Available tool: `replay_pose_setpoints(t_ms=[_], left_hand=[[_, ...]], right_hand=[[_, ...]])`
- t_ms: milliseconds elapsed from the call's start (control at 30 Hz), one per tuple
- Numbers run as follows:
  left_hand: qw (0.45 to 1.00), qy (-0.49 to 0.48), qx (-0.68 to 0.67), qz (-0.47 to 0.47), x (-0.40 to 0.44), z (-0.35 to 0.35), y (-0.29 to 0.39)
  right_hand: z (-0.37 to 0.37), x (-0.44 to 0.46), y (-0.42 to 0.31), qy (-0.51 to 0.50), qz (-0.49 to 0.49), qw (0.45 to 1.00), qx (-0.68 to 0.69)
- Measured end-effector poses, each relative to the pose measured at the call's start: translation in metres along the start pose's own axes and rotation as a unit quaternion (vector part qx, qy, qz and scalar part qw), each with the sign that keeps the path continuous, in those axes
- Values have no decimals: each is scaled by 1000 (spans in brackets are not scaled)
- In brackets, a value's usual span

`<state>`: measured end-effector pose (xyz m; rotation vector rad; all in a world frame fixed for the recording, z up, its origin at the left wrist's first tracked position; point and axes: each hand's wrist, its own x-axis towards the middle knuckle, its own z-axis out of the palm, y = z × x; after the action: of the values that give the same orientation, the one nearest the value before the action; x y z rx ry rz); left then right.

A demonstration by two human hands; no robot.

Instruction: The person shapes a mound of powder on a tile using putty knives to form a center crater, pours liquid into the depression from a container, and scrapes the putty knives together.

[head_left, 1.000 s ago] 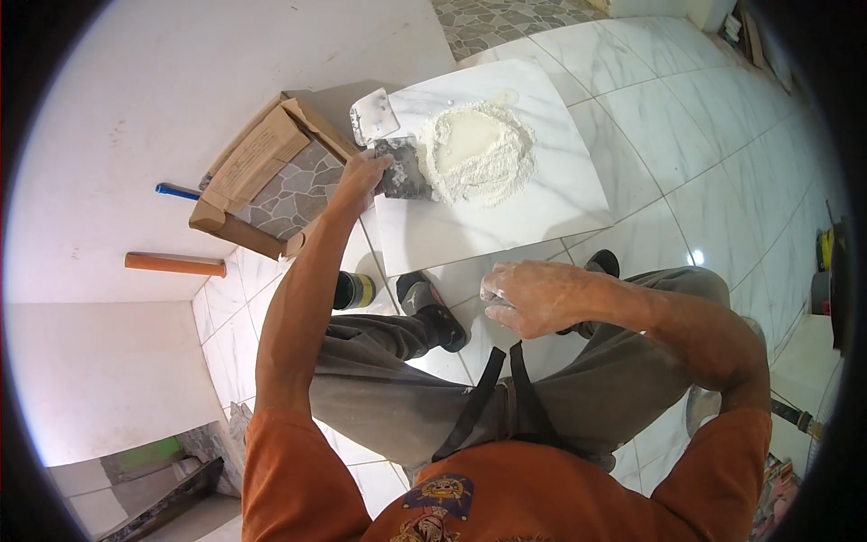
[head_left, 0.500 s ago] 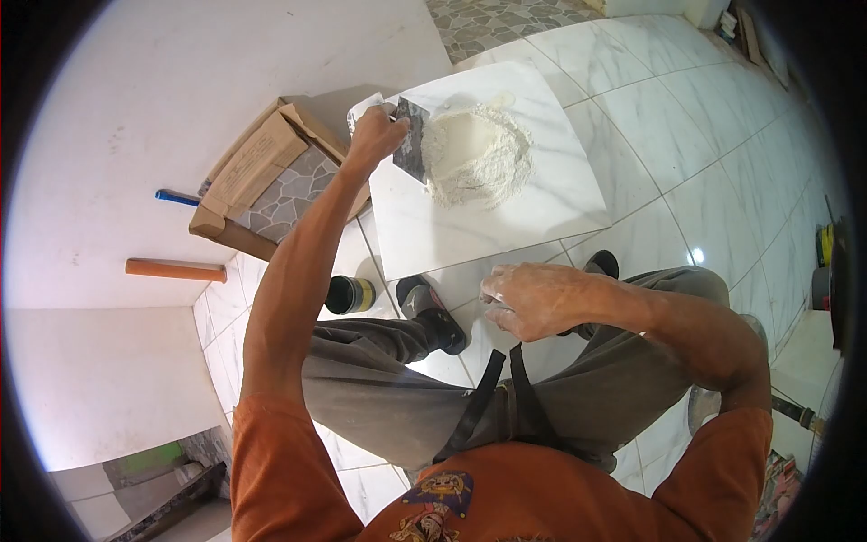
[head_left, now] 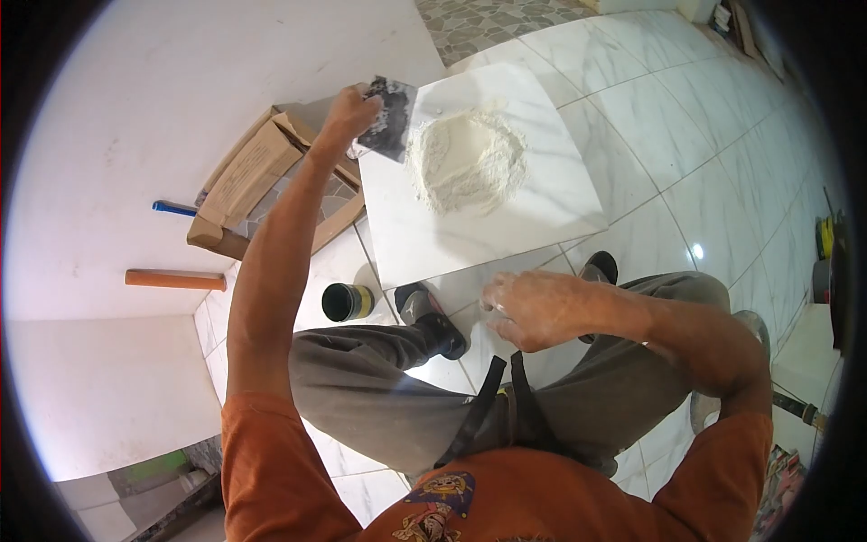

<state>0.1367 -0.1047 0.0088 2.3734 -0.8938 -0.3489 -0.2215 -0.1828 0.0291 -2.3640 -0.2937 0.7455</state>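
My left hand (head_left: 353, 114) grips a dark, flat metal scraper (head_left: 389, 119) smeared with white, held over the upper left corner of a white marbled tile (head_left: 506, 237). On that tile lies a ring-shaped heap of white powder (head_left: 495, 185) with a smooth, wet-looking pool in its hollow, just right of the scraper. My right hand (head_left: 528, 309), dusted white, hangs above the floor between my knees with its fingers curled; whether anything is inside them is hidden.
A cardboard box frame (head_left: 250, 179) leans at the wall left of the tile. A dark cup (head_left: 348, 302) with a yellow band stands near my left foot. An orange pipe (head_left: 175, 280) and a blue pipe (head_left: 173, 209) stick out from the wall.
My left hand has moved up and left with the scraper, away from the powder's edge. The light plate at the tile's corner is no longer visible. My right hand has barely moved.
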Motion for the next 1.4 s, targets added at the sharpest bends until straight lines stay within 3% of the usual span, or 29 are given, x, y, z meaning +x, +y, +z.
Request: replay_pose_setpoints(t_ms=[33, 133, 233, 300, 433, 500, 633, 767, 867, 967, 1067, 1400], left_hand=[[999, 17, -44, 9, 6, 0, -14], [991, 20, -21, -128, 8, -4, -38], [972, -26, -199, -124, 24, 5, -105], [973, -32, -175, -146, 17, 10, -106], [956, -81, -244, -143, 17, 19, -111], [963, -97, -217, -128, 19, 20, -98], [961, -93, -234, -114, 32, 39, -75], [990, -129, -20, -56, 66, 44, -79], [988, -148, -44, 25, 43, 35, -35], [982, -110, 114, 107, 38, 36, -4], [972, -103, 158, 139, 31, 39, 12], [964, -29, 118, 238, 25, 44, 40]], right_hand=[[2, 0, 2, 7, -6, 1000, -3], [7, -1, 10, 22, -20, 1000, -7], [9, -4, 15, 52, -30, 998, 5], [13, -7, 16, 105, -52, 993, 18], [12, -5, 17, 88, -46, 995, 31], [11, -3, 17, 91, -42, 994, 34], [-1, 0, 11, 2, 5, 999, 35], [-2, 1, 12, -6, 12, 999, 35], [-3, 1, 11, -9, 16, 999, 33], [-3, 1, 10, -5, 13, 999, 31], [-3, 1, 9, -11, 19, 999, 29], [-3, -1, 9, -15, 24, 999, 16]])
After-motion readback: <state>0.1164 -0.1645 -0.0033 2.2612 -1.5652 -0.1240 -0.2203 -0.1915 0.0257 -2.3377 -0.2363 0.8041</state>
